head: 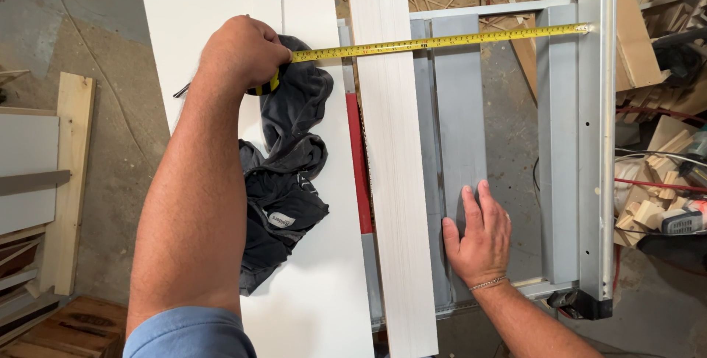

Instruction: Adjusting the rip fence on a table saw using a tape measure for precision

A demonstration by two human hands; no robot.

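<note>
My left hand (243, 52) is closed around a yellow tape measure case, whose yellow blade (442, 40) stretches right across a long white board (394, 181) to the grey metal rail (595, 144) of a table saw frame. My right hand (479, 236) lies flat, fingers spread, on the grey metal extension bar (460, 107) just right of the white board. A dark grey cloth (287, 174) is bunched on the white table top (191, 34) under my left forearm.
Wood offcuts and a power tool (681, 222) with cables are piled at the right. Boards and a pallet (66, 181) stand at the left on the concrete floor. Wood strips and shavings litter the top edge.
</note>
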